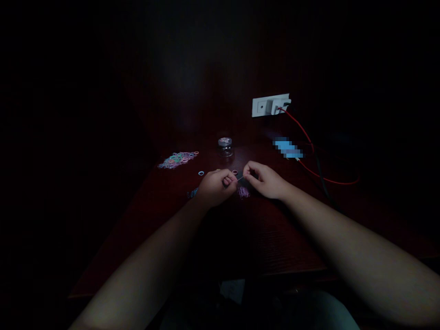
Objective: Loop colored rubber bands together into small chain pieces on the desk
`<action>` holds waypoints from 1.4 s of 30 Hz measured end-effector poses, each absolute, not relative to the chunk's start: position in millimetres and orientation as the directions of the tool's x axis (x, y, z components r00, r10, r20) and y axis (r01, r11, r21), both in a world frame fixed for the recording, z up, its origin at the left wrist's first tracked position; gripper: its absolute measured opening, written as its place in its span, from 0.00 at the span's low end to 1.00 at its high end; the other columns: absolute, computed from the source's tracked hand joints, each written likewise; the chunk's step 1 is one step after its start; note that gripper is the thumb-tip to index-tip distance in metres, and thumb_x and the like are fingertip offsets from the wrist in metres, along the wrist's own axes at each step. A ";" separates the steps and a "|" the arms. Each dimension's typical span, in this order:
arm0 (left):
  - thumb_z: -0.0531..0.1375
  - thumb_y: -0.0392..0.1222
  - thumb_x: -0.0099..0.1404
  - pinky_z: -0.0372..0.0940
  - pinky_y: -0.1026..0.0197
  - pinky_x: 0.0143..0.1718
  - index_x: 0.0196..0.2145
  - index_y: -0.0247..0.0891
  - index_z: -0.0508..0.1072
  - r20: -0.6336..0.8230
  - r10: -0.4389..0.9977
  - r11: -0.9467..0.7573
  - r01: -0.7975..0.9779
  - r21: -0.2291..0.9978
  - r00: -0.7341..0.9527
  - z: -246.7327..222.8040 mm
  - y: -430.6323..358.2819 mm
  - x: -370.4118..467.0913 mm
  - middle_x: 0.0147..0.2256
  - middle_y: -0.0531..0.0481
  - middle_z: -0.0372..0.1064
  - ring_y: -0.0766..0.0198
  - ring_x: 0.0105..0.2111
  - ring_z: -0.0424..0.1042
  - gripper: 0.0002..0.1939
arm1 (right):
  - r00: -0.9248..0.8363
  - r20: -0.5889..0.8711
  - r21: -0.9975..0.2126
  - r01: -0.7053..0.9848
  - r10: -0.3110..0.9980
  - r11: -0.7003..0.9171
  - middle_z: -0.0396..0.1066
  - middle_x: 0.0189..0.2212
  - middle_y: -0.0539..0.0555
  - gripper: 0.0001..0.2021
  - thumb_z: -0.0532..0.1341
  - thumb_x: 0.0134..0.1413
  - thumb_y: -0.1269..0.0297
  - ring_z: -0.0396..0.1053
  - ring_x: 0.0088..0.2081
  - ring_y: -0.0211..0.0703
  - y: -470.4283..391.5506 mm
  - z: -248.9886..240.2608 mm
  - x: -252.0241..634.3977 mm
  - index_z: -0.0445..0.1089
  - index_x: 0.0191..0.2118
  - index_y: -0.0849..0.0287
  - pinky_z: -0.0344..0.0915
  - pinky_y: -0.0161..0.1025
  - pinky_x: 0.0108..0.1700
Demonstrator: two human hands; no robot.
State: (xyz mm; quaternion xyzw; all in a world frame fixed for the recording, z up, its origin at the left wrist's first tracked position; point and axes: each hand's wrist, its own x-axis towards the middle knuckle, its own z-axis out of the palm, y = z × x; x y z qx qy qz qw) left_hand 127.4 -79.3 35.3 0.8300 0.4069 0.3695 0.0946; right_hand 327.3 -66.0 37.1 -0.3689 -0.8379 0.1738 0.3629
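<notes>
Near the middle of the frame, a thin band (240, 178) spans the small gap between the person's left hand (217, 188) and right hand (264, 179). Each hand appears to pinch one end between thumb and fingers, though the fingertips are too dim to show exactly how. Working it well would call for light, even tension: too hard a pull could snap so thin a strand or flick it loose. Holding the pinch close to the ends, wrists low over the table (275, 238), should keep both hands steady. The purple bands (244, 192) lie just below the gap, so a dropping wrist could scatter them; the blue bands (192, 193) sit beside the left wrist and run the same risk. The light is poor, and the left hand throws its own shadow; tilting the work toward the brighter patch near the jar (225, 146) would probably help.
</notes>
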 end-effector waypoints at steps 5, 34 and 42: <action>0.59 0.36 0.57 0.62 0.66 0.29 0.29 0.37 0.73 0.520 0.762 -0.630 0.625 0.460 0.386 34.5 -78.4 125.7 0.25 0.53 0.70 0.69 0.25 0.66 0.03 | -0.468 0.497 -0.519 0.514 0.730 0.683 0.67 0.29 0.51 0.03 0.55 0.54 0.70 0.63 0.31 0.39 -60.4 37.8 332.9 0.65 0.32 0.60 0.57 0.35 0.34; 0.62 0.35 0.56 0.64 0.62 0.36 0.34 0.39 0.73 0.483 0.731 -0.677 0.597 0.430 0.482 27.1 -70.0 123.4 0.32 0.52 0.73 0.65 0.33 0.70 0.06 | -0.652 0.362 -0.302 0.594 0.666 0.746 0.71 0.37 0.56 0.08 0.57 0.56 0.71 0.64 0.42 0.46 -52.9 28.2 335.1 0.74 0.35 0.58 0.57 0.44 0.47; 0.68 0.48 0.51 0.60 0.54 0.46 0.35 0.42 0.73 0.354 0.690 -0.723 0.624 0.297 0.631 26.3 -72.8 120.0 0.40 0.50 0.73 0.57 0.42 0.69 0.15 | -0.636 0.329 -0.268 0.646 0.698 0.715 0.72 0.42 0.55 0.12 0.62 0.48 0.71 0.65 0.47 0.51 -53.0 34.2 345.5 0.74 0.40 0.55 0.58 0.49 0.51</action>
